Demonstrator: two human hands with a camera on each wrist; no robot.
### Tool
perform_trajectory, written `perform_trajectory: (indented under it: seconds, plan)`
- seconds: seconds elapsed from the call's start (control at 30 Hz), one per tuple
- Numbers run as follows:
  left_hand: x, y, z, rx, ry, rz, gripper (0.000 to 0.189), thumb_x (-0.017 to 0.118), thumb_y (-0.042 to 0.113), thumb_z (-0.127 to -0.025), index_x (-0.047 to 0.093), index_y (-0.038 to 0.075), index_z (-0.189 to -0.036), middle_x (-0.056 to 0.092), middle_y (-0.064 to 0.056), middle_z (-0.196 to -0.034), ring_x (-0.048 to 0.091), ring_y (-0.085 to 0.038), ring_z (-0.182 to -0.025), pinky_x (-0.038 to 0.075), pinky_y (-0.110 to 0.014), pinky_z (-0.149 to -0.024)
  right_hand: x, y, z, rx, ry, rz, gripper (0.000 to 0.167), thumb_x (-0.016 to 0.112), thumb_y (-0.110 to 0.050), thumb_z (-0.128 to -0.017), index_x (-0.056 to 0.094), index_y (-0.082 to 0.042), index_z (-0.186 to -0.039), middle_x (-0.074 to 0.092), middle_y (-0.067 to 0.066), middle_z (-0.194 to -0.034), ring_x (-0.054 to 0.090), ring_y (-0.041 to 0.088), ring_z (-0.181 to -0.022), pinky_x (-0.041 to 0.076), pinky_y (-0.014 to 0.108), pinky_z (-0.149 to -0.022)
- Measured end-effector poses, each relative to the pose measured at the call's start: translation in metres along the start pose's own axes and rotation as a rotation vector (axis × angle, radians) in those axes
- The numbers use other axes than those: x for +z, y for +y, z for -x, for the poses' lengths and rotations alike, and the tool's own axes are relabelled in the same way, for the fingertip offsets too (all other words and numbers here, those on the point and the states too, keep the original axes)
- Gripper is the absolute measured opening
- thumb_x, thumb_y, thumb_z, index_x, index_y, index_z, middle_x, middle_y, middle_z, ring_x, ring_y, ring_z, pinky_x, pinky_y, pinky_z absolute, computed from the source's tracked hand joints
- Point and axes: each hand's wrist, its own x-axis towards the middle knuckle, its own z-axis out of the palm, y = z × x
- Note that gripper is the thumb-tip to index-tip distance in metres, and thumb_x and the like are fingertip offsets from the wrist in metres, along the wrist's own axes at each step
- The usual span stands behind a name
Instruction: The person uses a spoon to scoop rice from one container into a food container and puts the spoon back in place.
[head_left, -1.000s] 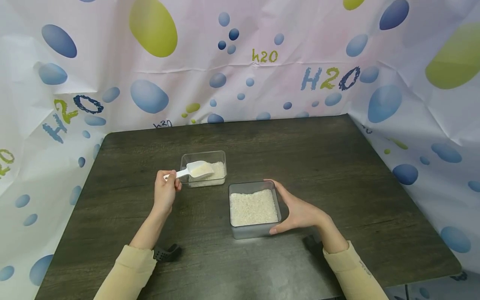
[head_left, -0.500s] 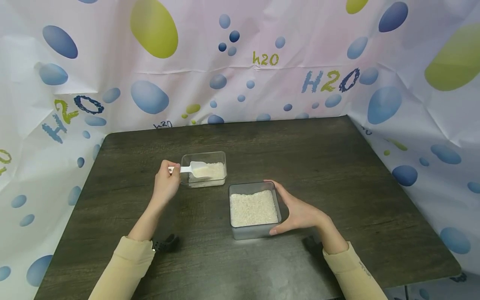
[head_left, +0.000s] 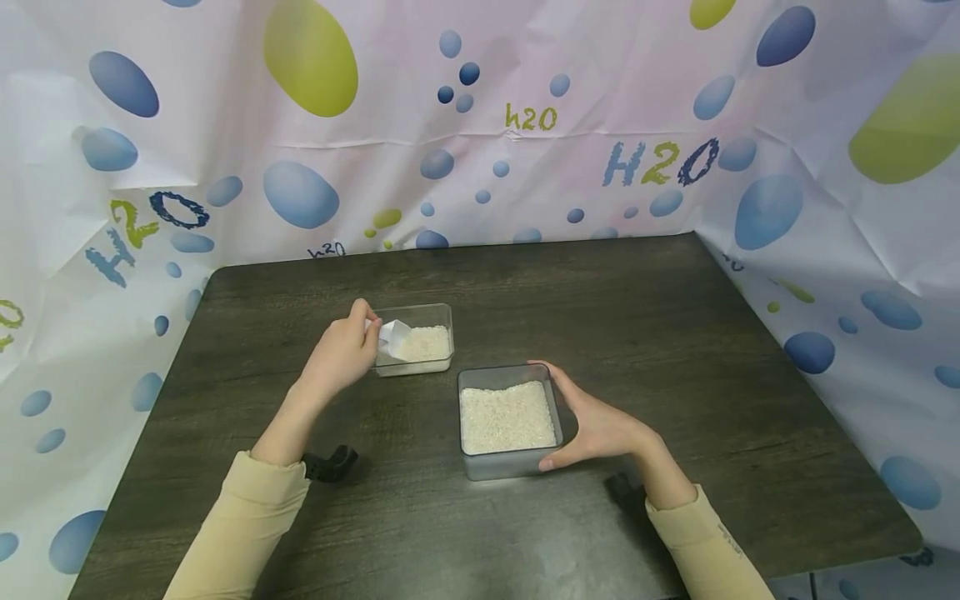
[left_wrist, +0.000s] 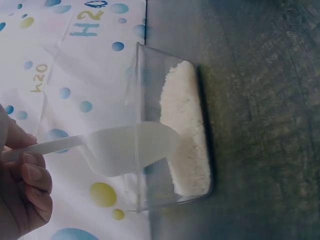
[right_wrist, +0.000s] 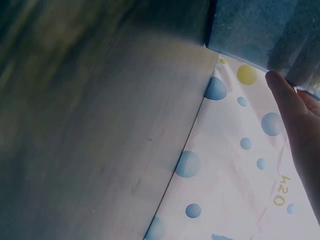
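A: From the head view, what do we find in the left hand [head_left: 341, 354]?

B: We see it gripping the handle of a white scoop [head_left: 393, 335]. The scoop's bowl tilts inside a clear box [head_left: 420, 313], just past the fingertips, beside the rice [head_left: 427, 342] there.

A: And the right hand [head_left: 600, 423]?

B: Its thumb and fingers stretch wide apart, holding a grey box [head_left: 498, 467] by its side nearest that hand. That box, also filled with rice, stands on the dark table [head_left: 675, 333] between our two hands, nearer the right.

A: What about the left wrist view?

B: There the left hand's grip on the handle is narrow, with fingers curled below. The scoop's tip overlaps the rice; we cannot tell whether it digs in.

A: And the right wrist view?

B: We see one digit reaching the grey box's edge, with a bubble-patterned sheet [right_wrist: 225, 185] beyond. The other fingers are mostly out of sight, so we cannot tell their hold from here.
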Motion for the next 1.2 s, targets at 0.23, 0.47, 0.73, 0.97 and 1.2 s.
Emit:
perform_trajectory:
  seconds: [0.23, 0.47, 0.73, 0.97, 1.2]
  plan:
    - [-0.006, 0.012, 0.005, 0.099, 0.004, -0.123, 0.013, 0.04, 0.009, -0.104, 0.046, -0.002, -0.106, 0.047, -0.005, -0.063, 0.038, -0.016, -0.045, 0.032, -0.031, -0.044, 0.0, 0.0, 0.0, -0.002, -0.001, -0.006, 0.118, 0.088, -0.024, -0.072, 0.005, -0.032, -0.155, -0.003, 0.009, -0.162, 0.007, 0.032, -0.148, 0.023, 0.062, -0.111]
    - [-0.017, 0.027, 0.014, 0.14, 0.102, -0.156, 0.012, 0.041, 0.009, -0.103, 0.046, -0.001, -0.104, 0.047, -0.006, -0.062, 0.039, -0.017, -0.046, 0.032, -0.032, -0.045, 0.0, 0.001, -0.001, -0.008, 0.0, -0.003, 0.118, 0.088, -0.021, -0.072, 0.004, -0.032, -0.155, -0.002, 0.013, -0.162, 0.007, 0.032, -0.148, 0.024, 0.061, -0.11]
    - [-0.032, 0.052, 0.029, 0.265, 0.195, 0.049, 0.007, 0.044, 0.005, -0.103, 0.046, -0.001, -0.105, 0.042, -0.001, -0.056, 0.035, -0.01, -0.045, 0.033, -0.028, -0.045, -0.001, 0.0, -0.001, -0.005, -0.003, -0.001, 0.118, 0.088, -0.029, -0.072, 0.004, -0.032, -0.155, -0.002, 0.013, -0.162, 0.008, 0.031, -0.148, 0.024, 0.061, -0.11]
    - [-0.032, 0.08, 0.046, 0.387, 0.194, 0.221, 0.007, 0.052, -0.005, -0.097, 0.049, 0.001, -0.1, 0.042, 0.007, -0.06, 0.036, -0.003, -0.05, 0.038, -0.025, -0.049, -0.001, 0.0, -0.001, -0.01, -0.002, 0.003, 0.118, 0.089, -0.03, -0.071, 0.005, -0.031, -0.155, -0.001, 0.013, -0.162, 0.009, 0.033, -0.148, 0.025, 0.061, -0.11]
    - [-0.024, 0.099, 0.055, 0.486, 0.101, 0.246, 0.014, 0.054, -0.007, -0.094, 0.051, 0.005, -0.1, 0.047, 0.006, -0.066, 0.034, 0.001, -0.052, 0.038, -0.022, -0.048, -0.001, 0.0, -0.001, -0.009, 0.002, -0.002, 0.118, 0.089, -0.029, -0.071, 0.005, -0.03, -0.155, 0.002, 0.01, -0.162, 0.013, 0.031, -0.147, 0.026, 0.06, -0.11]
